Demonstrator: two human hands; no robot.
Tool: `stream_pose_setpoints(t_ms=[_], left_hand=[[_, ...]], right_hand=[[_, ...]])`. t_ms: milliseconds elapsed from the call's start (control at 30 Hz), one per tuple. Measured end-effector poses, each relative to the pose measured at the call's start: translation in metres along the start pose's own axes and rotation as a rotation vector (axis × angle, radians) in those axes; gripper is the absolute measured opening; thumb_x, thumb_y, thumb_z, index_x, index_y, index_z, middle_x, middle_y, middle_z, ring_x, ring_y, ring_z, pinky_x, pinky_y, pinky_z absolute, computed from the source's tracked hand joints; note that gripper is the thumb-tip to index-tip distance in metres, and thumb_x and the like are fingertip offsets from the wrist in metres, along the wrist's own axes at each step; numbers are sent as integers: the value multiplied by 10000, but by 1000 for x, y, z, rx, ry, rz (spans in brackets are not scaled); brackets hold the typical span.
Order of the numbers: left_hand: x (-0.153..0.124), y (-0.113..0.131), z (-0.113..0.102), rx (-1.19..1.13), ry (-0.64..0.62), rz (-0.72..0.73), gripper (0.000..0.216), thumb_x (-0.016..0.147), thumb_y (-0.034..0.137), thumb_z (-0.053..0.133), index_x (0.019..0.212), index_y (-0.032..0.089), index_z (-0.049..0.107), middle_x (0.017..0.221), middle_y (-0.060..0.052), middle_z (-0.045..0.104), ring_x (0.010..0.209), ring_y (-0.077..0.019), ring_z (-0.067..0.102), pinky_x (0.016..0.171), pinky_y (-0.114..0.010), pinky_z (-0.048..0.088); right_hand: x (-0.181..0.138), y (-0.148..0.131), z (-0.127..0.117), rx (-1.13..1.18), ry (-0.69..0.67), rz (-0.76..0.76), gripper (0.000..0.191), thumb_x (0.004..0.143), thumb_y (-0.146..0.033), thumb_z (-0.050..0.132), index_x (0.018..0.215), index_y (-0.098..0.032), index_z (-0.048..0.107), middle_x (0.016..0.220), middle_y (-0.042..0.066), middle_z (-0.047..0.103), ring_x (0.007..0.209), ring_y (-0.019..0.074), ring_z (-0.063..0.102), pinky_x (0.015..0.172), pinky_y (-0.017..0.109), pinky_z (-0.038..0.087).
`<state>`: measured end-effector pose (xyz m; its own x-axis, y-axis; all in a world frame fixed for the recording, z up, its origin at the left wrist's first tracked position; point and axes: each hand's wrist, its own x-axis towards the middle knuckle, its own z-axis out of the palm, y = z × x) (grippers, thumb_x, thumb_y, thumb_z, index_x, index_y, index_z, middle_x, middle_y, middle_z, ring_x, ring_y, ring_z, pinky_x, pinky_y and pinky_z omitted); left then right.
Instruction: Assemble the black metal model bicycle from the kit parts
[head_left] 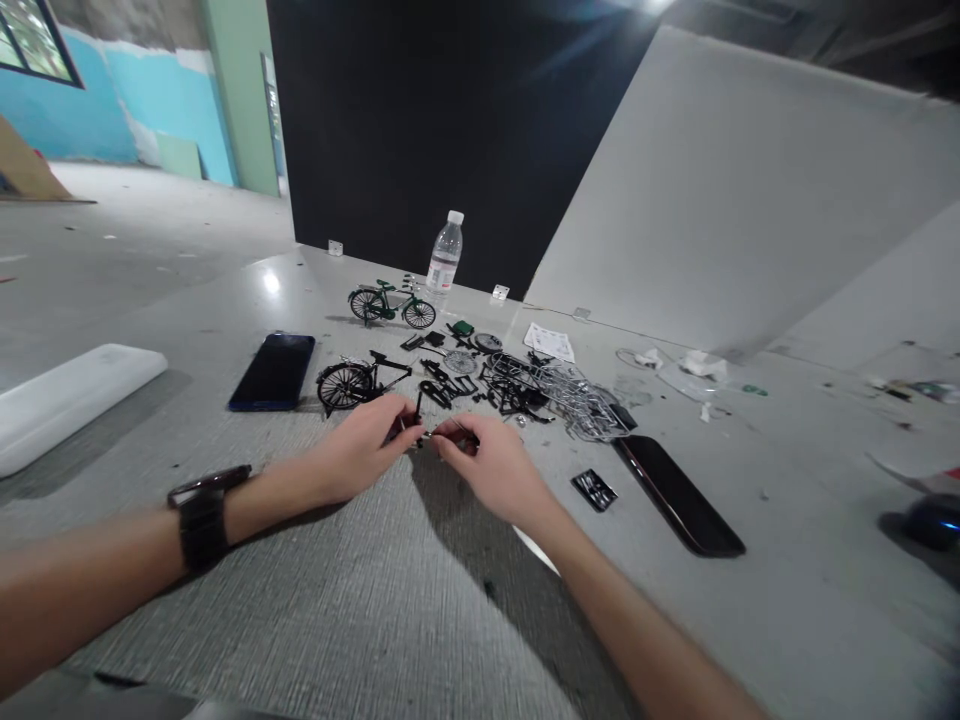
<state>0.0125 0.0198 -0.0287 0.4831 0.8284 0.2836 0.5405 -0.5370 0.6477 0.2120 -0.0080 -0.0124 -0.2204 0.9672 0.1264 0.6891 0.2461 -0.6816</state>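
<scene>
My left hand [375,440] and my right hand [487,460] meet over the grey table, fingertips almost touching. A small dark bicycle part [418,404] sticks up from the pinch of my left hand. Thumb and finger of my right hand close on something tiny beside it, too small to name. Just behind my left hand stands a partly built black model bicycle [349,383] with a rear wheel and frame. Further back is a whole green model bicycle [391,303]. Loose black model parts [446,382] lie beyond my fingers, and silver ones [570,395] to their right.
A phone [273,373] and a white oblong object [82,395] lie at left. A water bottle [445,255] stands at the back by a black panel. To the right are a small black packet [594,490], a black tray [682,498], and a printed paper sheet [550,343].
</scene>
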Motion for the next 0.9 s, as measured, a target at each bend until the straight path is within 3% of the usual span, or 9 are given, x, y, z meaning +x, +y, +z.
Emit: stream_pose_setpoints(t_ms=[100, 467, 600, 700, 900], left_hand=[[-1, -2, -2, 39, 15, -18, 162, 998, 333, 456, 899, 212, 501, 906, -51, 629, 823, -228, 598, 762, -369, 495], [-2, -5, -1, 35, -9, 52, 157, 1012, 318, 458, 1032, 203, 563, 1070, -81, 668, 1039, -261, 629, 966, -432, 493], [-1, -2, -2, 17, -28, 6, 167, 1010, 305, 429, 1007, 198, 557, 1018, -81, 666, 976, -259, 636, 921, -434, 510], [0, -4, -1, -87, 2, -54, 171, 1000, 314, 445, 1007, 196, 568, 948, -66, 677, 893, -253, 656, 850, -436, 540], [3, -12, 2, -523, 98, -181, 207, 946, 354, 576, 1049, 175, 590, 890, -47, 696, 844, -225, 725, 799, -404, 615]], right_hand=[[0, -2, -6, -2, 6, 29, 164, 920, -315, 613, 867, -204, 720, 786, 21, 717, 650, 153, 585, 598, 277, 405], [3, -1, -13, 122, -11, 106, 132, 913, -278, 623, 864, -190, 708, 843, 39, 745, 753, 175, 651, 684, 304, 458], [3, -3, -12, 119, 31, 95, 132, 905, -281, 620, 851, -190, 700, 818, 31, 728, 731, 168, 628, 664, 299, 444], [2, -4, -11, 133, 63, 94, 128, 897, -284, 628, 847, -186, 693, 835, 35, 729, 724, 162, 622, 658, 293, 445], [2, 2, -11, 129, 33, 56, 162, 911, -321, 629, 976, -210, 728, 859, 34, 747, 711, 166, 629, 636, 291, 443]])
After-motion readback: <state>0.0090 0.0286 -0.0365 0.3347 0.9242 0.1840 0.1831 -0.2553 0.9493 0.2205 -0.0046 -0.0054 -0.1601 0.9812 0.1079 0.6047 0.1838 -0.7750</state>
